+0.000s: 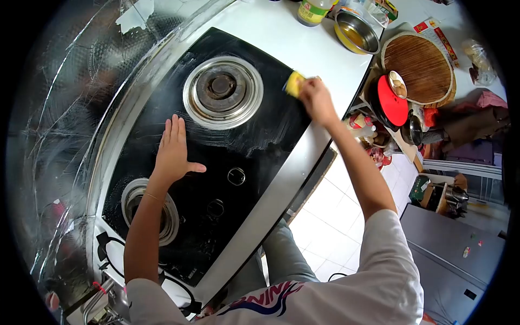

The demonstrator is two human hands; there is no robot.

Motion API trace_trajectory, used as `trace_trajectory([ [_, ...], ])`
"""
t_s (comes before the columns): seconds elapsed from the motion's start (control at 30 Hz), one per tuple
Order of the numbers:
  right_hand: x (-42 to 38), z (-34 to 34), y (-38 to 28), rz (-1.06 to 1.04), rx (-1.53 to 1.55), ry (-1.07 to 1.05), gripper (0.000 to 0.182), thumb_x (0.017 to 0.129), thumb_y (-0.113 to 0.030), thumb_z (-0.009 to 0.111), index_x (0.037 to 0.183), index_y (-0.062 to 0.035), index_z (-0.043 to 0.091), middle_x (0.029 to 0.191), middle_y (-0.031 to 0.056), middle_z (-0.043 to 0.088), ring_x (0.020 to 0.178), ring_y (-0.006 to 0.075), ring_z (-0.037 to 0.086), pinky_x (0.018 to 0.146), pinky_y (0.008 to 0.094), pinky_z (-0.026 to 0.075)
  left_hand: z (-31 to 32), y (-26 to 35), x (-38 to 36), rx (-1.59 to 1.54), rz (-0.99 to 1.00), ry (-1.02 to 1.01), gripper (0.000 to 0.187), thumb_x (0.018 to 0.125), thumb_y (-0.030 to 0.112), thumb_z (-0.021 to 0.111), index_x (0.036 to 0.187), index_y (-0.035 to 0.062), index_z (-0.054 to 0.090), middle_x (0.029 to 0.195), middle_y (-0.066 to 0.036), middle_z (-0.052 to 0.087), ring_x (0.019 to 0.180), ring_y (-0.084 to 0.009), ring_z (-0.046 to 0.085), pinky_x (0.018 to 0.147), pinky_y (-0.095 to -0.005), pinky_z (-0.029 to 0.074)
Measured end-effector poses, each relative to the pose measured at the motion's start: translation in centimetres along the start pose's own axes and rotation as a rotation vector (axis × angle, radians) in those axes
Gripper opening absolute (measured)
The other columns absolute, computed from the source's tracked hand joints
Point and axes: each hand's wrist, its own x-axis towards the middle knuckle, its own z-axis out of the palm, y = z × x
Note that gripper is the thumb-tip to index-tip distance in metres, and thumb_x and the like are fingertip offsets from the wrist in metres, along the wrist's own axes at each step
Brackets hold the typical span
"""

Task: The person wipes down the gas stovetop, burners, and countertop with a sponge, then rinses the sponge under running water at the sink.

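A black glass gas stove (265, 135) with two round metal-ringed burners lies below me, its surface streaked with whitish smears. My right hand (315, 97) grips a yellow sponge (295, 84) at the stove's right edge, near the far corner. The far burner (223, 92) is to the left of that hand. My left hand (173, 151) rests flat on the glass with fingers stretched and thumb out, between the two burners. Part of the near burner (140, 203) is hidden by my left forearm. Two round knobs (236, 176) sit right of my left hand.
Foil-like sheeting (59, 108) covers the wall at the left. On the white counter (244, 19) stand a bottle (311, 13) and a metal bowl (356, 32) with yellowish liquid. Farther right are a round woven board (417, 67), a red lid (391, 103) and a grey fridge (449, 254).
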Motion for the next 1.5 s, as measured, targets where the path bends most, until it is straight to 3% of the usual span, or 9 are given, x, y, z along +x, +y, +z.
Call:
trace_trajectory([
  [0.33, -9.5, -2.3, -8.2, -0.053, 0.251, -0.089, 0.007, 0.088, -0.003, 0.064, 0.093, 0.0018, 0.064, 0.087, 0.0121, 0.052, 0.075, 0.0222, 0.056, 0.070, 0.0351, 0.049, 0.7, -0.6, -0.1, -0.027, 0.034, 0.068, 0.139, 0.049, 0.064, 0.079, 0.149, -0.0105, 0.016, 0.156, -0.031, 0.018, 0.145, -0.0462, 0.017, 0.117, -0.0507, 0.023],
  [0.43, -4.3, -1.6, -2.1, 0.322, 0.250, -0.023, 0.005, 0.086, -0.002, 0.065, 0.084, 0.0022, 0.064, 0.090, 0.0161, 0.057, 0.077, 0.0269, 0.060, 0.071, 0.0379, 0.050, 0.8, -0.7, 0.0, -0.030, 0.037, 0.081, 0.139, 0.049, 0.066, 0.078, 0.148, -0.0107, 0.017, 0.155, -0.031, 0.018, 0.145, -0.0468, 0.018, 0.116, -0.0508, 0.024],
  [0.6, -5.5, -0.5, -6.4, -0.058, 0.109, 0.079, 0.008, 0.080, 0.000, 0.070, 0.076, -0.0004, 0.064, 0.083, 0.0138, 0.060, 0.074, 0.0303, 0.058, 0.067, 0.0397, 0.050, 0.8, -0.6, 0.2, -0.017, 0.026, 0.062, 0.139, 0.049, 0.067, 0.077, 0.149, -0.0098, 0.018, 0.155, -0.031, 0.019, 0.144, -0.0474, 0.019, 0.116, -0.0512, 0.024],
  [0.7, -11.0, 0.2, -14.7, -0.094, 0.350, -0.116, 0.010, 0.084, -0.004, 0.072, 0.078, -0.0023, 0.063, 0.081, 0.0083, 0.051, 0.078, 0.0201, 0.057, 0.062, 0.0312, 0.049, 1.1, -1.0, 0.1, -0.042, 0.047, 0.113, 0.139, 0.049, 0.067, 0.078, 0.149, -0.0091, 0.019, 0.155, -0.030, 0.019, 0.144, -0.0476, 0.020, 0.116, -0.0510, 0.024],
  [0.83, -11.1, 0.3, -12.4, -0.054, 0.417, -0.210, 0.008, 0.080, -0.003, 0.071, 0.085, -0.0002, 0.066, 0.089, 0.0113, 0.053, 0.080, 0.0241, 0.057, 0.070, 0.0371, 0.049, 1.1, -1.1, 0.3, -0.039, 0.044, 0.106, 0.138, 0.048, 0.067, 0.078, 0.148, -0.0090, 0.019, 0.155, -0.030, 0.020, 0.143, -0.0475, 0.020, 0.116, -0.0509, 0.025],
  [0.93, -5.3, -0.4, -7.0, -0.024, -0.020, 0.103, 0.006, 0.085, -0.006, 0.067, 0.084, -0.0008, 0.067, 0.084, 0.0161, 0.060, 0.076, 0.0333, 0.059, 0.066, 0.0427, 0.049, 0.8, -0.7, 0.4, -0.034, 0.032, 0.101, 0.137, 0.049, 0.065, 0.080, 0.148, -0.0087, 0.020, 0.155, -0.029, 0.021, 0.144, -0.0467, 0.020, 0.116, -0.0510, 0.026],
  [1.1, -7.8, 1.4, -14.3, -0.074, 0.167, -0.040, 0.004, 0.088, -0.006, 0.065, 0.086, -0.0020, 0.065, 0.072, 0.0157, 0.055, 0.063, 0.0337, 0.054, 0.056, 0.0460, 0.044, 0.9, -0.6, 0.5, -0.005, -0.017, 0.063, 0.134, 0.053, 0.063, 0.081, 0.149, -0.0069, 0.019, 0.156, -0.028, 0.021, 0.145, -0.0439, 0.020, 0.118, -0.0489, 0.024],
  [1.2, -13.5, 2.1, -20.3, -0.101, 0.060, -0.035, 0.039, 0.078, -0.004, 0.069, 0.117, 0.0004, 0.063, 0.094, 0.0118, 0.055, 0.086, 0.0266, 0.055, 0.073, 0.0377, 0.044, 0.6, 0.0, 0.5, 0.018, -0.039, 0.046, 0.133, 0.054, 0.062, 0.082, 0.150, -0.0061, 0.019, 0.156, -0.027, 0.020, 0.146, -0.0418, 0.019, 0.118, -0.0474, 0.023],
  [1.5, -18.7, 3.0, -26.4, -0.126, 0.214, -0.147, 0.045, 0.080, -0.006, 0.065, 0.125, -0.0046, 0.061, 0.092, 0.0091, 0.055, 0.082, 0.0274, 0.055, 0.074, 0.0400, 0.044, 0.5, 0.4, 0.2, 0.030, -0.072, 0.009, 0.130, 0.059, 0.061, 0.081, 0.152, -0.0042, 0.017, 0.159, -0.024, 0.016, 0.148, -0.0380, 0.015, 0.119, -0.0434, 0.022],
])
